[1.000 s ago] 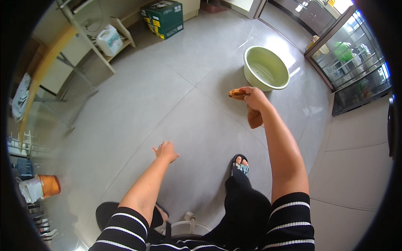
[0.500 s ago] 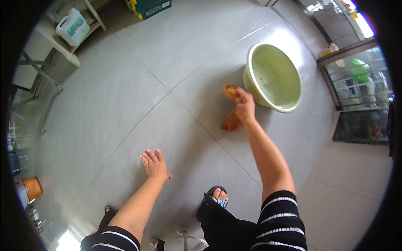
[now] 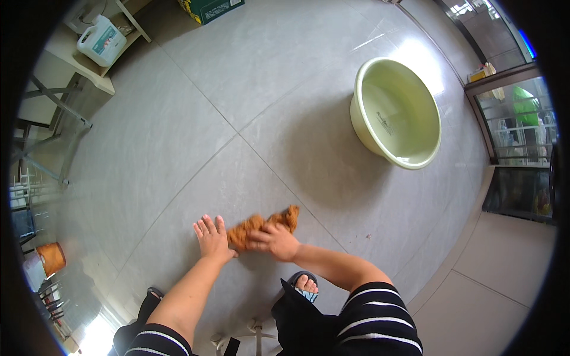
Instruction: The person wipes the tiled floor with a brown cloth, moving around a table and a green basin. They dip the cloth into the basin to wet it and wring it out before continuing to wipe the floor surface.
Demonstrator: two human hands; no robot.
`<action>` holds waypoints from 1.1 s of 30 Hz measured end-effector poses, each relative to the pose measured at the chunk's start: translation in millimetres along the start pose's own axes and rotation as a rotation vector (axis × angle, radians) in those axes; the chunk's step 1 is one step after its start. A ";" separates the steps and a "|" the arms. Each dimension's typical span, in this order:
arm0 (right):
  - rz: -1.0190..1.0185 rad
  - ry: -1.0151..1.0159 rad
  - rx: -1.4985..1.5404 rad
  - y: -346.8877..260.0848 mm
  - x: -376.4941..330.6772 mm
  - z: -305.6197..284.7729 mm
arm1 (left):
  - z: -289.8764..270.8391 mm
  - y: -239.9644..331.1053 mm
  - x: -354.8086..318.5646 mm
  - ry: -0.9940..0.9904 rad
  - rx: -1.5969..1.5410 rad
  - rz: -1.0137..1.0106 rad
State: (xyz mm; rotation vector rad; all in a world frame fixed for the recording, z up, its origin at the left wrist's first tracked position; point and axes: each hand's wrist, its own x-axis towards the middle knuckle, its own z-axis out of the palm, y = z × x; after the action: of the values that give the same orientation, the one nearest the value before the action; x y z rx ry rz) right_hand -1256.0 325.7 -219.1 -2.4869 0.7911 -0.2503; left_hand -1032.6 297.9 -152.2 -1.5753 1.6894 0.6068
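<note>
A crumpled orange-brown cloth (image 3: pixel 289 217) is spread on the grey tiled floor in front of me. My right hand (image 3: pixel 278 242) lies over it with the fingers bent onto the fabric, slightly smeared by motion. Just left of the cloth is my left hand (image 3: pixel 212 238), open and holding nothing, fingers apart. Its thumb side is right at the cloth's left end; whether they touch I cannot tell. Farther off to the right, a pale green plastic basin (image 3: pixel 358 118) stands on the floor, apart from both hands.
A shelf unit (image 3: pixel 95 76) at the far left holds a white jug (image 3: pixel 102 40). A folding metal-legged frame (image 3: pixel 65 104) stands at the left. A dark green box (image 3: pixel 214 8) sits at the back. Glass-fronted cabinets (image 3: pixel 518 118) line the right side. My sandalled foot (image 3: pixel 306 285) is close by.
My right hand has brought the cloth from beside the basin leftward and nearer, down beside my left hand. The left hand has barely moved and stays open.
</note>
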 end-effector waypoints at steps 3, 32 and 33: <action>-0.136 0.025 0.184 -5.1 -22.4 -21.4 | 20.1 -7.3 9.4 0.048 0.056 -0.013; 1.153 0.414 0.061 252.0 65.9 -164.7 | -1.1 -2.5 9.4 -0.056 0.028 0.027; 1.160 0.429 0.248 247.5 83.7 -155.5 | 0.1 -4.3 7.4 -0.059 0.025 0.028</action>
State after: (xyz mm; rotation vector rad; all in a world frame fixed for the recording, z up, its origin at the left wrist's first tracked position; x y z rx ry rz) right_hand -1358.2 39.3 -215.2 -1.4142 2.0475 -0.4045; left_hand -1028.2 292.7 -157.4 -1.5045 1.6716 0.6382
